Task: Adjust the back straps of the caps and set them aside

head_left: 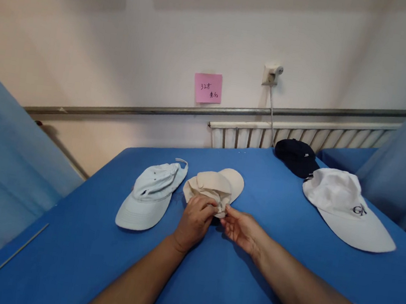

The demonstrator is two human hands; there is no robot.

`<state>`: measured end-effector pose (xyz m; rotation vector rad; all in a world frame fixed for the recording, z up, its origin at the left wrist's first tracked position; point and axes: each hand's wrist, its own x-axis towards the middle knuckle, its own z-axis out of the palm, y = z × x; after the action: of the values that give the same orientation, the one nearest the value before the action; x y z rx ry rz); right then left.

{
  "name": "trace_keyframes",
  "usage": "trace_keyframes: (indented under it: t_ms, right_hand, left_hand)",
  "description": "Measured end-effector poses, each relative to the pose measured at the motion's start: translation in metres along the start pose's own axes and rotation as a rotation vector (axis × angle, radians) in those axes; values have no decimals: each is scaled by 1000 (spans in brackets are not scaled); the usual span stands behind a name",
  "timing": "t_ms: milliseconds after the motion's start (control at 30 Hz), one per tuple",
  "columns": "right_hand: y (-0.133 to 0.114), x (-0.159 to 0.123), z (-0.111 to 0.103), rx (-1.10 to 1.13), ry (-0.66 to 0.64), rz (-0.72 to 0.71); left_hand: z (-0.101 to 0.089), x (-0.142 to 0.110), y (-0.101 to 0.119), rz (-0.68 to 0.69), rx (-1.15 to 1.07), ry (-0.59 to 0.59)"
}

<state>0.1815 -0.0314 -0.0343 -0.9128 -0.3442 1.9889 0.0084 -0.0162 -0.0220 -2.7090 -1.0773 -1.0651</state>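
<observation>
A beige cap (pixel 214 181) lies on the blue table with its brim pointing away to the back right. My left hand (pixel 197 219) is closed on the near edge of this cap, fingers bent over the fabric. From the right, my right hand (pixel 239 229) pinches the same near edge between thumb and fingers. The exact part between my fingertips is partly hidden. Just left of the beige cap rests a pale mint cap (pixel 155 185), its brim toward me and its back strap sticking up.
On the right lie a white cap (pixel 343 197) with dark letters and a black cap (pixel 295 155) behind it. A thin stick (pixel 17 252) is at the table's left. Behind the blue table (pixel 97 258) are a radiator (pixel 243 137) and a wall pipe (pixel 148 110).
</observation>
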Motion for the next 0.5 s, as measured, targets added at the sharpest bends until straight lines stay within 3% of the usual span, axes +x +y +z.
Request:
trace_keyframes:
  t_ms: [200,500]
  right_hand:
    - [-2,9,-7,-92,44,-32]
    - [-4,10,-4,-261,126,-265]
  left_hand:
    - [1,1,11,-12,-19,-123]
    - [-3,-7,14,-320,-160,-140]
